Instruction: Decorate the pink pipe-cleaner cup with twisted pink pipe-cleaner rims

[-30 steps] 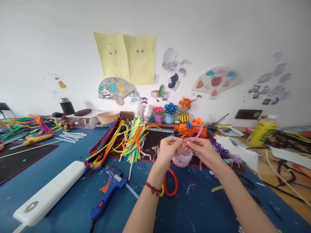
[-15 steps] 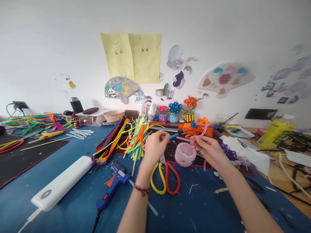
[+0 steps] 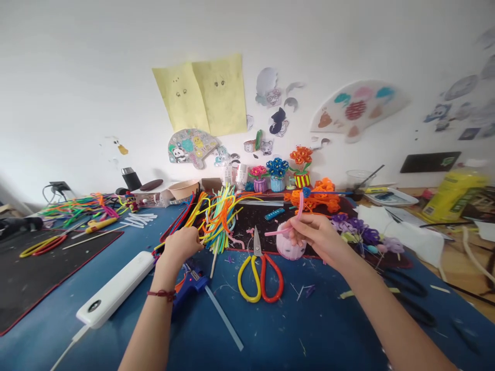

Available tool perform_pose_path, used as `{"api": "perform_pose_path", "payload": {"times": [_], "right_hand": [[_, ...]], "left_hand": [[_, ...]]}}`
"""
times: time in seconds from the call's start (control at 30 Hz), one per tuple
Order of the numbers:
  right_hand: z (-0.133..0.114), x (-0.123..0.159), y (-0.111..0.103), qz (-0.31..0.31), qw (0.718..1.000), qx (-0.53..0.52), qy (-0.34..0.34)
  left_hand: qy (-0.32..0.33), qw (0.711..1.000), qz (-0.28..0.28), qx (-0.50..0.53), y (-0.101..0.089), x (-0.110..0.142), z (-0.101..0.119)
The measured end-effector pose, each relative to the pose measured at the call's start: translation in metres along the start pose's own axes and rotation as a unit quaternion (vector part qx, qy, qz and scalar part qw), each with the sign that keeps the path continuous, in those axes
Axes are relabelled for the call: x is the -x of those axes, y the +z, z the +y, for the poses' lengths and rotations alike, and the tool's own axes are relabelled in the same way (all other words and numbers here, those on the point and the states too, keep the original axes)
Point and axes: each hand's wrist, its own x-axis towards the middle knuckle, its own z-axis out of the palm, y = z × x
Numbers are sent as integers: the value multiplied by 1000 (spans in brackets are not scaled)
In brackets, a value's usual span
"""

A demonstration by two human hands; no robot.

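My right hand (image 3: 311,234) pinches a bent pink pipe cleaner (image 3: 275,233) over a pale pink fuzzy pot (image 3: 291,250). One end of the pipe cleaner points left, the other upward. My left hand (image 3: 181,248) is above the blue glue gun (image 3: 193,282), its back toward me and its fingers curled and mostly hidden; I cannot tell whether it touches anything. A clear glue stick (image 3: 224,319) sticks out of the gun's back end. Scissors (image 3: 257,257) with one yellow and one red handle lie between my hands, blades pointing away.
Bundled colourful pipe cleaners (image 3: 218,221) lie beyond my left hand. A white power bank (image 3: 116,291) lies at left. Pipe-cleaner flowers in pots (image 3: 277,184) stand by the wall. Orange pipe-cleaner shapes (image 3: 327,201), purple ones (image 3: 356,229) and a yellow bottle (image 3: 452,198) are at right.
Both hands were together on the pink pipe cleaner. My left hand has let go and moved left to the glue gun. My right hand keeps the pipe cleaner; the scissors are now uncovered.
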Motion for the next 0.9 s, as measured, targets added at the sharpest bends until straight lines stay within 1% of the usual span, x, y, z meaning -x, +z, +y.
{"api": "perform_pose_path", "payload": {"times": [0.1, 0.17, 0.27, 0.37, 0.47, 0.53, 0.67, 0.73, 0.8, 0.83, 0.9], "right_hand": [[-1, 0, 1, -18, 1000, -1, -4], [-3, 0, 2, -17, 1000, -4, -9], [-7, 0, 4, 4, 1000, -13, -18], [-11, -2, 4, 44, 998, -29, -38], [-12, -5, 1, 74, 995, -45, -46], [-12, -6, -1, 72, 995, -50, -46], [-11, -5, -2, 54, 997, -46, -36], [-10, -4, -1, 46, 998, -39, -26], [-11, -3, -1, 38, 999, -33, -19], [-11, -3, -1, 35, 999, -31, -16], [-12, -2, 0, 32, 999, -24, -11]], "left_hand": [[4, 1000, -3, -28, 3, -5, 4], [4, 999, 1, -39, 3, -7, 4], [11, 999, 7, -45, 3, -9, 4], [17, 999, 23, -38, -1, -11, 6], [12, 998, 51, -19, -9, -7, 6], [3, 997, 77, -8, -17, 0, 6], [-28, 987, 159, -1, -40, 21, 5], [-65, 973, 223, 5, -52, 33, 5], [-112, 946, 304, 23, -62, 44, 4], [-139, 926, 349, 39, -65, 49, 1], [-157, 889, 421, 85, -66, 56, -8]]}}
